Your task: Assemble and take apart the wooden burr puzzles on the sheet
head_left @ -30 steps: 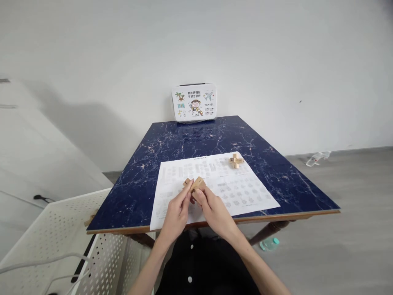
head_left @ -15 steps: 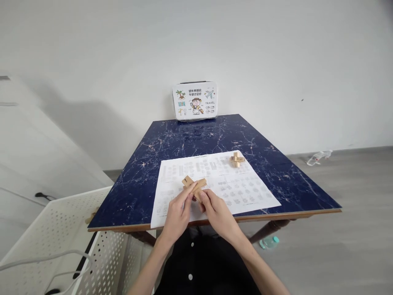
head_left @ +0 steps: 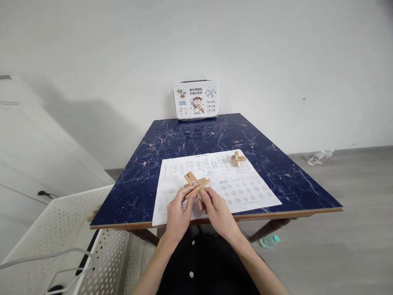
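Observation:
Over the printed sheet [head_left: 260, 192], wooden burr puzzle pieces [head_left: 190, 177] cross one another between my hands; one bears a dark mark at its upper end. My left hand [head_left: 179, 211] is closed, thumb and fingers pinching the near end of a narrow wooden bar [head_left: 199, 188] that lies slantwise across the others. My right hand [head_left: 217, 208] is closed on the lower right part of the crossed pieces. Its fingertips are partly hidden beneath them. Farther right on the sheet sits an assembled wooden cross puzzle [head_left: 238, 158].
A white case with cartoon prints [head_left: 196, 100] stands at the back of the blue marbled table [head_left: 202, 137], against the wall. White perforated bins [head_left: 101, 254] with a cable [head_left: 46, 256] are at the left. Bottles [head_left: 270, 241] lie on the floor at right.
The narrow bar now shows clearly on top of the crossed pieces, held at its near end by my left fingers, which no longer lie over the pieces. My right hand barely moved.

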`<state>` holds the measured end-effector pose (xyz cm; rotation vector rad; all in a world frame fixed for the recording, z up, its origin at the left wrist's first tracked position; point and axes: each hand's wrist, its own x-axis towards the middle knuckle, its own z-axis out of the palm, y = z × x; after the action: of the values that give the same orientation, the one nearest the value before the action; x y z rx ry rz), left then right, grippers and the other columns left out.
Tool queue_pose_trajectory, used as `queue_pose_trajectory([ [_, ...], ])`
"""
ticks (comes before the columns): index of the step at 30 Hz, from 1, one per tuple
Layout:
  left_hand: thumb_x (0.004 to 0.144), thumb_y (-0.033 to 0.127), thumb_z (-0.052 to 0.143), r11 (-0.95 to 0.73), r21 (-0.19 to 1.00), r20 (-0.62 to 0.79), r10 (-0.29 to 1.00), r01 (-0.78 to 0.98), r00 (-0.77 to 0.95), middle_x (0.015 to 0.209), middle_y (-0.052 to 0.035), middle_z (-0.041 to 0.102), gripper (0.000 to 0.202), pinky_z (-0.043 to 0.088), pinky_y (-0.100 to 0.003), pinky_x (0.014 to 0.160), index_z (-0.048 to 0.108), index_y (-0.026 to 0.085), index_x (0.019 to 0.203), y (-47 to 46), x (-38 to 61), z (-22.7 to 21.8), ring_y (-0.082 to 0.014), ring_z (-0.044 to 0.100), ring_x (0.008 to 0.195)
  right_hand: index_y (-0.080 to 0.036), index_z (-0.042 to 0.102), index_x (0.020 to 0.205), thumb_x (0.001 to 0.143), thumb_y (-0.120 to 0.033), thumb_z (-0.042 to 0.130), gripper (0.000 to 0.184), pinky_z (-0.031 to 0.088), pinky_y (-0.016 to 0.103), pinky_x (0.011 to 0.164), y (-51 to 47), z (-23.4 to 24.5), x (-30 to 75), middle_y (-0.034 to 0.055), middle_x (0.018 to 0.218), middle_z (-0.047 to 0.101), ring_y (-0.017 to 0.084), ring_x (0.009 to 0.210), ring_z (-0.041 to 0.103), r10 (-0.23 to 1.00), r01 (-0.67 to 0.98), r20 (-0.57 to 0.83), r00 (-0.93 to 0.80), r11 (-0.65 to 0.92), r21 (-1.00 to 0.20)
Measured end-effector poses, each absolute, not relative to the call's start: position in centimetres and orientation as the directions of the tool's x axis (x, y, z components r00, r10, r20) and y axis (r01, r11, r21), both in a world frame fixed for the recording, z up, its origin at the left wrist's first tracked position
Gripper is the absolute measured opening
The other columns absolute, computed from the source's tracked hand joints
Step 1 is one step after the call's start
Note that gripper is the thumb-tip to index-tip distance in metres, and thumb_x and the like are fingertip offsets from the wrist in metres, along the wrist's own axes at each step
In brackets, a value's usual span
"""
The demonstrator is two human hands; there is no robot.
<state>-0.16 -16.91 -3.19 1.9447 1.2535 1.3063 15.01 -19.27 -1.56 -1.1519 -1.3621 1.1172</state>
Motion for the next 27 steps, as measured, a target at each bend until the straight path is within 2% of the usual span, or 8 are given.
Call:
queue_pose_trajectory([
  [12, 0.105, 0.034, 0.058, -0.465, 0.749, 0.509, 0.86, 0.472, 0.039, 0.113, -0.0069, 0.08, 0.02, 0.062, -0.037, 0.095, 0.069, 0.021, 0.116, -16.9, 0.2, -3.9, -0.0229, 0.078, 0.105, -0.024, 0.053, 0.09, 0.108, -0.056, 0.038, 0.04, 0.041, 0.032, 0.067, -19.7, -1.8, 14.2, -0.0015, 0.073, 0.055, 0.018, 0.065, 0.052, 0.992, 0.056, 0.12, -0.03, 0.122, -0.991],
  [15, 0.105, 0.033, 0.058, -0.484, 0.762, 0.505, 0.86, 0.43, 0.073, 0.116, -0.0076, 0.08, 0.021, 0.06, -0.037, 0.098, 0.069, 0.021, 0.118, -16.9, 0.0, -3.7, -0.0237, 0.076, 0.109, -0.023, 0.055, 0.092, 0.108, -0.059, 0.041, 0.042, 0.042, 0.032, 0.067, -19.6, -2.0, 14.3, -0.0011, 0.075, 0.055, 0.018, 0.066, 0.051, 0.994, -0.034, 0.104, -0.036, 0.102, -0.994],
  [19, 0.106, 0.033, 0.057, -0.519, 0.795, 0.503, 0.853, 0.313, 0.136, 0.127, -0.0094, 0.075, 0.025, 0.055, -0.04, 0.105, 0.07, 0.022, 0.124, -17.2, -0.3, -3.0, -0.0258, 0.071, 0.12, -0.022, 0.058, 0.092, 0.106, -0.058, 0.05, 0.04, 0.039, 0.031, 0.067, -19.6, -1.7, 14.9, -0.0023, 0.072, 0.051, 0.016, 0.067, 0.045, 0.991, -0.263, 0.083, -0.103, 0.054, -0.963],
  [21, 0.107, 0.036, 0.055, -0.539, 0.814, 0.52, 0.842, 0.214, 0.143, 0.127, -0.0105, 0.074, 0.028, 0.053, -0.041, 0.108, 0.067, 0.022, 0.128, -17.4, -0.3, -2.6, -0.0266, 0.069, 0.121, -0.02, 0.058, 0.091, 0.104, -0.055, 0.057, 0.037, 0.036, 0.029, 0.066, -19.6, -1.4, 15.4, -0.0031, 0.071, 0.049, 0.014, 0.065, 0.04, 0.986, -0.425, 0.043, -0.16, -0.03, -0.905],
  [23, 0.109, 0.04, 0.05, -0.521, 0.846, 0.515, 0.853, 0.11, 0.079, 0.126, -0.0114, 0.071, 0.032, 0.053, -0.043, 0.106, 0.062, 0.021, 0.131, -17.4, -0.4, -2.3, -0.0263, 0.069, 0.119, -0.019, 0.057, 0.088, 0.102, -0.049, 0.064, 0.034, 0.032, 0.027, 0.061, -19.5, -1.0, 15.9, -0.0043, 0.068, 0.045, 0.012, 0.061, 0.034, 0.97, -0.589, -0.005, -0.243, -0.151, -0.794],
  [25, 0.111, 0.043, 0.045, -0.459, 0.888, 0.458, 0.888, 0.034, 0.025, 0.13, -0.0118, 0.068, 0.035, 0.052, -0.043, 0.106, 0.059, 0.022, 0.133, -17.2, -0.6, -2.2, -0.0258, 0.068, 0.119, -0.019, 0.056, 0.082, 0.099, -0.042, 0.07, 0.032, 0.028, 0.025, 0.056, -19.4, -0.7, 16.2, -0.0064, 0.064, 0.038, 0.01, 0.057, 0.027, 0.938, -0.701, -0.032, -0.346, -0.281, -0.656],
  [27, 0.111, 0.048, 0.044, -0.385, 0.923, 0.385, 0.919, -0.016, 0.082, 0.138, -0.0124, 0.064, 0.04, 0.048, -0.045, 0.111, 0.058, 0.023, 0.138, -16.8, -0.9, -2.2, -0.0269, 0.064, 0.126, -0.018, 0.054, 0.076, 0.096, -0.034, 0.073, 0.032, 0.027, 0.022, 0.053, -19.3, -0.4, 16.2, -0.0085, 0.061, 0.032, 0.008, 0.054, 0.02, 0.894, -0.754, -0.032, -0.447, -0.396, -0.524],
])
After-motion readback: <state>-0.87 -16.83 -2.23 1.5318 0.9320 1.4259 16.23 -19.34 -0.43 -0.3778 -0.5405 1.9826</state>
